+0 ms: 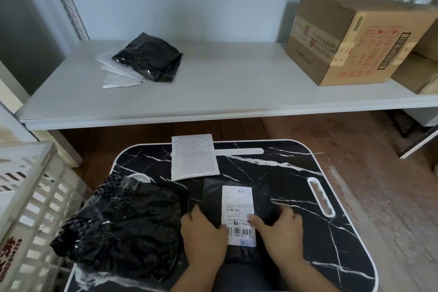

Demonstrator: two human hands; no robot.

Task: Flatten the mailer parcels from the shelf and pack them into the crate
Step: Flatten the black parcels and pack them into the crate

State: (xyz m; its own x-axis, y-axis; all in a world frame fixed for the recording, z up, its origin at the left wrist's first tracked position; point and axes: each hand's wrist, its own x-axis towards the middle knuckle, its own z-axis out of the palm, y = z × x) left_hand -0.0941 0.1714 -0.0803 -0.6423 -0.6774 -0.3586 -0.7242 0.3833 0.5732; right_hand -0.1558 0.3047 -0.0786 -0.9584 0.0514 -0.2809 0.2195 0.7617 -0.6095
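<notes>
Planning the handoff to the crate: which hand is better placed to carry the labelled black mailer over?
Probably the left hand: it presses the labelled black mailer on the side nearer the white crate, at the table's left; the right hand would cross over.

Cardboard box (350,38), brown, red print and a barcode strip on its side; far beyond the hand, up and to the right. Second, plainer carton (417,73) touching its right side, partly cut off by the frame. Worn wooden floor (369,173) right of the hand.
</notes>
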